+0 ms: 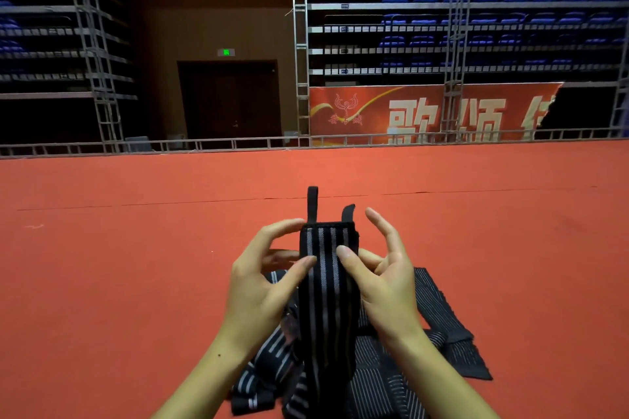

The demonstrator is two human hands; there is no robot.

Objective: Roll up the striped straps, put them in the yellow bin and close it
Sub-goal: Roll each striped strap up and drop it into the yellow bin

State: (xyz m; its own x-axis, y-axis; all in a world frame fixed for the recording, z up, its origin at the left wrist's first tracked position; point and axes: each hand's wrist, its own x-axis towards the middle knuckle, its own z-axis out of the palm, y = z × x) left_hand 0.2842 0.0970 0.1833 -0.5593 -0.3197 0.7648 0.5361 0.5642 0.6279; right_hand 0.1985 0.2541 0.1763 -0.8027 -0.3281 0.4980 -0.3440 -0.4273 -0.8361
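A black strap with grey stripes [325,299] is held up in front of me, its top end folded over, with a black loop sticking up above it. My left hand [262,286] pinches its left edge between thumb and curled fingers. My right hand [381,279] pinches the right edge with the thumb on the front; its index and middle fingers stand raised. More striped straps [439,320] lie in a loose heap on the red floor beneath my hands. No yellow bin is in view.
Red carpet [136,265] spreads out on all sides. A low metal rail [238,143] borders its far edge. Beyond it stand scaffold towers, blue stadium seats, a red banner [425,112] and a dark door.
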